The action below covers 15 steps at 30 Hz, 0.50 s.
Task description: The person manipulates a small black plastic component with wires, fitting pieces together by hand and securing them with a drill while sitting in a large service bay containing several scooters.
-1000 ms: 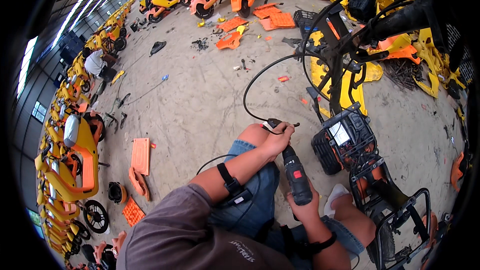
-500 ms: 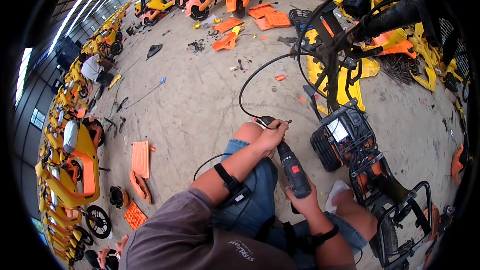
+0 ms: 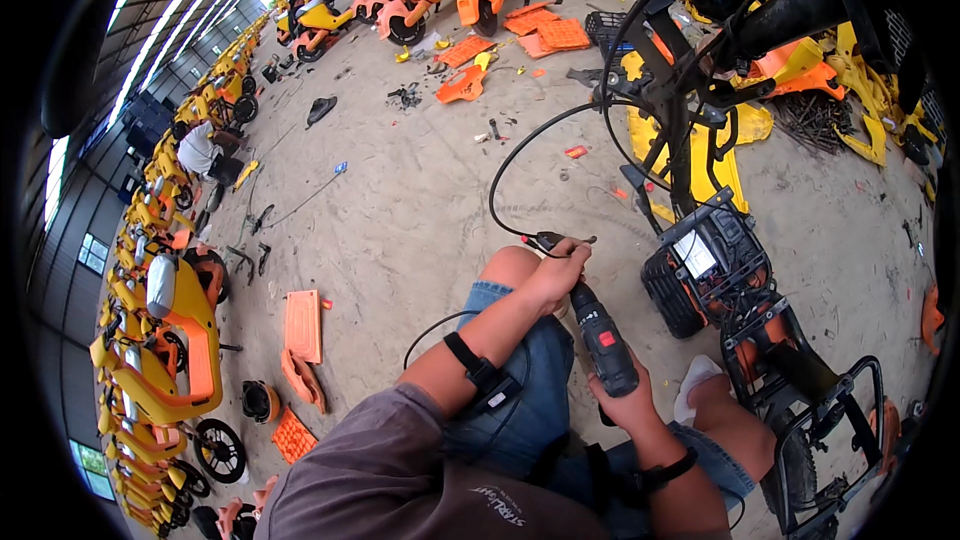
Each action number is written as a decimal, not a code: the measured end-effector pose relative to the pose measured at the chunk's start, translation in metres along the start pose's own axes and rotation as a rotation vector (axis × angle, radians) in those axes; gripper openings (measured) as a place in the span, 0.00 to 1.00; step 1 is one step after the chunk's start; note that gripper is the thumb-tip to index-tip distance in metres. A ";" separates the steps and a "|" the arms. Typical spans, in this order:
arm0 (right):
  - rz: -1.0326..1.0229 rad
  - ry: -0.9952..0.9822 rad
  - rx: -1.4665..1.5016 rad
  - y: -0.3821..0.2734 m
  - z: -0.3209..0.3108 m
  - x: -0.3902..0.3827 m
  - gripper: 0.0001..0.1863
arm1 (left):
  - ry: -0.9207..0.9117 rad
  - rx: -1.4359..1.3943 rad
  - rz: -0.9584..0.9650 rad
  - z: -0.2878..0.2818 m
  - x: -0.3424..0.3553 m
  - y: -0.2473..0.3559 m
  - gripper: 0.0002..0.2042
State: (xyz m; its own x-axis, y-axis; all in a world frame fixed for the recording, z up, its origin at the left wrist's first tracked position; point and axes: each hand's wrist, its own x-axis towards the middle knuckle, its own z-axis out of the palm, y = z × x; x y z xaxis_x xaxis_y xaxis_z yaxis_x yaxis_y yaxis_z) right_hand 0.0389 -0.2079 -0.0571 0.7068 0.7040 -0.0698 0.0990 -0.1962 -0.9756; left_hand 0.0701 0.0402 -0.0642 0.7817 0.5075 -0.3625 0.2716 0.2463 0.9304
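Note:
My right hand (image 3: 628, 400) is wrapped round the grip of a black cordless drill (image 3: 606, 342) with a red patch on its body. The drill's front end points up toward my left hand (image 3: 562, 275), whose fingers are closed on what looks like a black brake lever (image 3: 548, 240). From that lever a black cable (image 3: 497, 180) loops up to the stripped scooter frame (image 3: 735, 270) on my right. My left fingers and the drill's nose overlap, so whether the bit touches the lever is hidden.
Yellow panels (image 3: 715, 160) lie beyond the frame, with a heap of yellow and orange covers (image 3: 860, 90) at the far right. Rows of yellow scooters (image 3: 180, 340) line the left. Orange panels (image 3: 303, 325) lie on the floor. A person (image 3: 205, 152) crouches far left.
The whole view has shifted slightly, so things appear a little farther right. Both hands keep their holds, and the drill stays close to my left hand.

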 end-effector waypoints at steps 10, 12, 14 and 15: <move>0.041 0.009 0.031 0.007 0.005 0.002 0.27 | 0.014 -0.005 0.023 0.000 0.006 -0.002 0.10; 0.033 0.010 0.044 0.006 0.004 0.002 0.27 | 0.018 -0.001 0.014 0.002 0.005 0.000 0.09; 0.035 0.006 0.051 0.004 0.004 0.002 0.27 | 0.011 -0.002 -0.008 0.001 0.004 0.001 0.10; 0.041 0.001 0.052 0.004 0.004 0.003 0.26 | 0.009 -0.002 -0.010 0.001 0.004 0.000 0.10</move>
State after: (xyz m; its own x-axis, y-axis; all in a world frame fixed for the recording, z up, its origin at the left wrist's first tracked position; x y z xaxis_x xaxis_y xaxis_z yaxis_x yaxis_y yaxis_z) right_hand 0.0388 -0.2043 -0.0621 0.7100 0.6956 -0.1096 0.0337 -0.1891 -0.9814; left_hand 0.0740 0.0419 -0.0656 0.7738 0.5125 -0.3723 0.2780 0.2534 0.9266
